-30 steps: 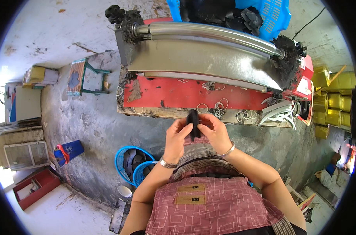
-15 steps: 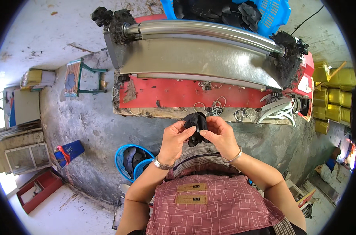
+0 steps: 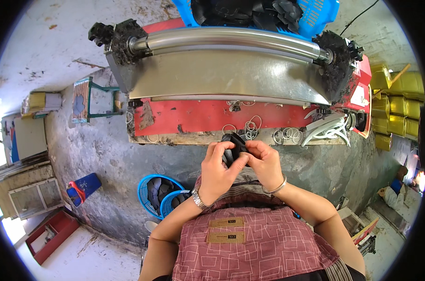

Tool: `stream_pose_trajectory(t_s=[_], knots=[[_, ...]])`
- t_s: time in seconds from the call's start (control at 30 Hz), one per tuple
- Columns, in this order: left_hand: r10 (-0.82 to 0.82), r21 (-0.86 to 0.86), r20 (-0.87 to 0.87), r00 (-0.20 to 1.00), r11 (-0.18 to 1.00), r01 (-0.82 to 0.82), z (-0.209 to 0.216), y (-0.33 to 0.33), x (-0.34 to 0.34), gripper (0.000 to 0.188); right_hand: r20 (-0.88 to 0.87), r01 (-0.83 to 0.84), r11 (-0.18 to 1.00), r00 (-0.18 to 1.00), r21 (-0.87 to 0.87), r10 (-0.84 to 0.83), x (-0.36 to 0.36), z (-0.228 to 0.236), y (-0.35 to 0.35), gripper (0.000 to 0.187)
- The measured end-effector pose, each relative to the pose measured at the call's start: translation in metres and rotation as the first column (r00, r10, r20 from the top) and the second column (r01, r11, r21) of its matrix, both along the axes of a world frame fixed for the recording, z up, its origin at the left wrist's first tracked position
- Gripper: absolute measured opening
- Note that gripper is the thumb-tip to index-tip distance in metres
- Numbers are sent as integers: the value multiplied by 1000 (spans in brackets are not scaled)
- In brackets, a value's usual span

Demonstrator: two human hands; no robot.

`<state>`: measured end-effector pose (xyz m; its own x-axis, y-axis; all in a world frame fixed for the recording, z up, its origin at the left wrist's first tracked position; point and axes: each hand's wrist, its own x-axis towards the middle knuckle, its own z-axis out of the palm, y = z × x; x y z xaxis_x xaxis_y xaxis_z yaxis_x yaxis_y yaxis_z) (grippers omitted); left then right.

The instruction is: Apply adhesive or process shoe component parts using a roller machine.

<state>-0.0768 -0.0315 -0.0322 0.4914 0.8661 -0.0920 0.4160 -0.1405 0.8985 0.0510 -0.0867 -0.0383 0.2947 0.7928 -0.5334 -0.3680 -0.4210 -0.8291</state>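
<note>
A small bundle of thin black flat pieces (image 3: pixel 238 146) is held up in front of my chest, between both hands. My left hand (image 3: pixel 217 169) grips its left side, with thumb and fingertips closed on it. Pinching the bundle's right edge, my right hand (image 3: pixel 266 166) has its thumb close to the left thumb. The fingers partly cover the pieces, and their exact kind cannot be made out. Just beyond the hands, pale thin loops (image 3: pixel 252 127) lie along the front edge of a red machine bed (image 3: pixel 198 117).
A steel roller (image 3: pixel 231 38) and metal plate (image 3: pixel 226 72) span the machine. Behind it stands a blue basket (image 3: pixel 318 18) of black pieces. Two more blue baskets (image 3: pixel 149 203) sit on the floor at left. White strips (image 3: pixel 327 134) lie at the bed's right end.
My left hand has turned and its thumb has moved right, nearer the right thumb. The black bundle has tilted and is more covered by the fingers. The view has shifted slightly.
</note>
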Motion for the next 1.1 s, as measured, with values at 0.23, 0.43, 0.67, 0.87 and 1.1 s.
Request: stream_pose_trajectory(t_s=[0.23,0.43,0.67,0.87,1.1], knots=[[195,-85,144,970,979,-184,-4,6,5,25,-440,134,978,878,-158,-191,27,-20,0,13],[4,69,-25,1000,998,-2,4,11,16,12,-363,128,989,920,-77,-147,29,-3,7,17],[-13,168,-111,994,985,31,3,13,25,15,-209,65,997,975,-36,-71,30,-3,2,20],[-3,-129,-28,1000,992,-1,3,24,22,10,-241,82,995,966,-64,-95,42,-6,1,20],[57,-84,-71,996,994,-63,-3,16,37,19,-221,93,995,970,-41,-99,40,4,3,20]])
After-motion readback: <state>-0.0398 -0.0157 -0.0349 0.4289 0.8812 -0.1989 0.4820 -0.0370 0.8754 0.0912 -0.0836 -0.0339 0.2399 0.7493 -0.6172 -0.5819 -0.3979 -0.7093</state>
